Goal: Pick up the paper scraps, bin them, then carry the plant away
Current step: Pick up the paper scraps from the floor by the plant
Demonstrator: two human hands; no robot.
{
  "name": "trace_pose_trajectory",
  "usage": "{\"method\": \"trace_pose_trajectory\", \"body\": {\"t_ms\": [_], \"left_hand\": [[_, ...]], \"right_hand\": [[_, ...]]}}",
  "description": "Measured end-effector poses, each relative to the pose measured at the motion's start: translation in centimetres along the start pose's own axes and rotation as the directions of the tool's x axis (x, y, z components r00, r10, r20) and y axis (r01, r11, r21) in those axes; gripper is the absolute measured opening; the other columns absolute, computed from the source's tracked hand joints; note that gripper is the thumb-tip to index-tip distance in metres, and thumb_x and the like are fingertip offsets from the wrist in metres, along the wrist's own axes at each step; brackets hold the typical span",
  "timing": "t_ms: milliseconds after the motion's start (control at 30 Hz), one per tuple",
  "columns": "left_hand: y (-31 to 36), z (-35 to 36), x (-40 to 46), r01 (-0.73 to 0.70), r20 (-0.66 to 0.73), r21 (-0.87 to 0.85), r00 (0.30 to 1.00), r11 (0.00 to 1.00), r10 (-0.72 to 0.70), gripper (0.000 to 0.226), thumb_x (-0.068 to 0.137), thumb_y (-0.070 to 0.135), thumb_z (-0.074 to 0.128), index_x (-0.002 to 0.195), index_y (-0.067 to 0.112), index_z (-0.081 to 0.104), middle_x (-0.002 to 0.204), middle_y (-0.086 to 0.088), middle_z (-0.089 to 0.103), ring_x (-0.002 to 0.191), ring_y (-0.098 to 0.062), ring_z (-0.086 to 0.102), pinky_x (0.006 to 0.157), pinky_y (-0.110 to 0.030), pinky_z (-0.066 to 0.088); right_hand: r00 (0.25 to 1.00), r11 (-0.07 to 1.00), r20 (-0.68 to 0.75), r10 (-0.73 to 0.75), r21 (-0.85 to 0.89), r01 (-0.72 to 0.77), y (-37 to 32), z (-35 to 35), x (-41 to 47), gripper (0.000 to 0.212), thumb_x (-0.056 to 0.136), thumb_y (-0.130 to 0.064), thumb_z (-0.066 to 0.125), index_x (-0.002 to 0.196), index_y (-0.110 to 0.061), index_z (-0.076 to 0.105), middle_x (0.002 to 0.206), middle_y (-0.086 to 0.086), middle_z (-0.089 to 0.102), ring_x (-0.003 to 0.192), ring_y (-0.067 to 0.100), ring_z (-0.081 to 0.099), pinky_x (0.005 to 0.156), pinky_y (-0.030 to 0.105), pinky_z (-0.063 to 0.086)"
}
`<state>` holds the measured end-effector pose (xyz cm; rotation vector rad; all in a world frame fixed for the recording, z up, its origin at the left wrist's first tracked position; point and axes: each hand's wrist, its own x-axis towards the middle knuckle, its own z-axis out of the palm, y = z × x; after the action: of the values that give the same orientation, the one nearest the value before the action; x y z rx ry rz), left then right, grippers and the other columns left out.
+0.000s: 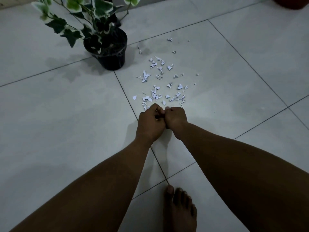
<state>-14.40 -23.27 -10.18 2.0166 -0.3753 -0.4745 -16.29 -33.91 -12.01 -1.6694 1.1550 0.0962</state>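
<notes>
We reached both arms down to the white tiled floor (pixel 66 114). Our left hand (pixel 150 124) and right hand (pixel 175 118) were touching each other, both with fingers curled into closed fists, at the near edge of the paper scraps (pixel 160 81). We could not tell if any scrap was inside them. The scraps lay scattered on one tile, just beside the plant (pixel 93 19) in its black pot (pixel 107 49). One bare foot (pixel 179 210) stood below.
</notes>
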Motion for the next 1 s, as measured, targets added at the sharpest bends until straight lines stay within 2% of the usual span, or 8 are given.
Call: {"method": "trace_pose_trajectory", "body": {"t_ms": [100, 167, 300, 433, 567, 700, 833, 1000], "left_hand": [[-0.6, -0.5, 1.3, -0.022, -0.115, 0.044, 0.993, 0.999, 0.027, 0.024, 0.075, 0.0, 0.056, 0.081, 0.019, 0.068, 0.08, 0.009, 0.069, 0.079, -0.007, 0.066, 0.076, -0.024, 0.054], [-1.6, -1.2, 2.6, -0.022, -0.138, 0.172, 0.989, 0.985, 0.046, 0.028, 0.073, 0.003, 0.057, 0.09, 0.024, 0.068, 0.094, 0.006, 0.068, 0.089, -0.014, 0.065, 0.08, -0.034, 0.055], [-3.2, -3.1, 5.0, -0.081, 0.046, 0.397, 0.997, 0.914, 0.069, 0.063, 0.068, 0.026, 0.076, 0.127, 0.029, 0.056, 0.128, 0.006, 0.049, 0.118, -0.016, 0.052, 0.096, -0.037, 0.05], [-3.5, -3.7, 6.7, -0.078, 0.21, 0.451, 0.978, 0.889, -0.021, 0.101, 0.069, 0.045, 0.085, 0.152, 0.021, 0.032, 0.144, -0.001, 0.036, 0.129, -0.018, 0.045, 0.102, -0.025, 0.037], [-3.5, -3.4, 8.1, -0.105, 0.188, 0.523, 0.982, 0.846, 0.006, 0.071, 0.083, 0.034, 0.076, 0.146, 0.02, 0.045, 0.132, -0.004, 0.044, 0.115, -0.022, 0.055, 0.093, -0.025, 0.043], [-3.2, -3.0, 9.2, -0.096, 0.152, 0.486, 0.988, 0.869, 0.024, 0.042, 0.079, 0.022, 0.08, 0.119, 0.021, 0.069, 0.108, 0.0, 0.055, 0.092, -0.013, 0.056, 0.061, -0.008, 0.037], [-2.7, -2.6, 9.5, -0.048, 0.135, 0.497, 0.991, 0.866, -0.023, 0.024, 0.075, 0.016, 0.083, 0.098, 0.016, 0.076, 0.09, 0.0, 0.065, 0.078, -0.011, 0.058, 0.057, -0.013, 0.038], [-2.0, -1.7, 9.4, 0.078, 0.028, 0.327, 0.995, 0.942, -0.092, 0.013, 0.076, 0.02, 0.081, 0.087, 0.014, 0.08, 0.086, -0.001, 0.076, 0.082, -0.014, 0.069, 0.076, -0.021, 0.05]], "right_hand": [[0.997, 0.999, -0.072, 0.035, -0.024, -0.037, -0.5, 0.4, 0.9, 0.037, 0.098, -0.029, 0.044, 0.114, -0.002, 0.064, 0.114, 0.018, 0.067, 0.108, 0.035, 0.064, 0.089, 0.036, 0.052], [0.99, 0.997, -0.123, 0.069, -0.021, -0.072, -0.7, 0.3, 1.9, 0.05, 0.1, -0.041, 0.042, 0.11, 0.001, 0.067, 0.111, 0.019, 0.069, 0.106, 0.034, 0.064, 0.094, 0.038, 0.052], [0.974, 0.991, -0.226, -0.018, -0.132, -0.012, -1.4, 0.4, 3.6, 0.055, 0.098, -0.05, 0.044, 0.092, -0.005, 0.074, 0.095, 0.012, 0.073, 0.097, 0.027, 0.067, 0.093, 0.03, 0.046], [0.958, 0.969, -0.255, -0.135, -0.237, 0.073, -1.8, 0.4, 4.6, 0.042, 0.101, -0.038, 0.042, 0.1, -0.007, 0.071, 0.107, 0.011, 0.071, 0.105, 0.028, 0.063, 0.09, 0.028, 0.041], [0.943, 0.945, -0.228, -0.243, -0.277, 0.176, -1.8, 0.7, 5.1, 0.03, 0.102, -0.03, 0.043, 0.101, -0.01, 0.065, 0.106, 0.011, 0.069, 0.104, 0.028, 0.061, 0.075, 0.025, 0.033], [0.919, 0.888, -0.143, -0.367, -0.35, 0.3, -1.3, 1.0, 5.6, 0.024, 0.1, -0.031, 0.044, 0.102, -0.012, 0.057, 0.1, 0.012, 0.066, 0.099, 0.029, 0.061, 0.076, 0.033, 0.043], [0.898, 0.853, -0.096, -0.429, -0.372, 0.367, -1.3, 1.4, 5.4, 0.022, 0.1, -0.028, 0.046, 0.101, -0.008, 0.055, 0.097, 0.013, 0.064, 0.095, 0.03, 0.059, 0.076, 0.036, 0.044], [0.917, 0.879, -0.089, -0.388, -0.335, 0.34, -1.3, 1.4, 5.0, 0.021, 0.098, -0.023, 0.048, 0.095, -0.006, 0.058, 0.093, 0.013, 0.066, 0.091, 0.029, 0.06, 0.075, 0.034, 0.043]]}}
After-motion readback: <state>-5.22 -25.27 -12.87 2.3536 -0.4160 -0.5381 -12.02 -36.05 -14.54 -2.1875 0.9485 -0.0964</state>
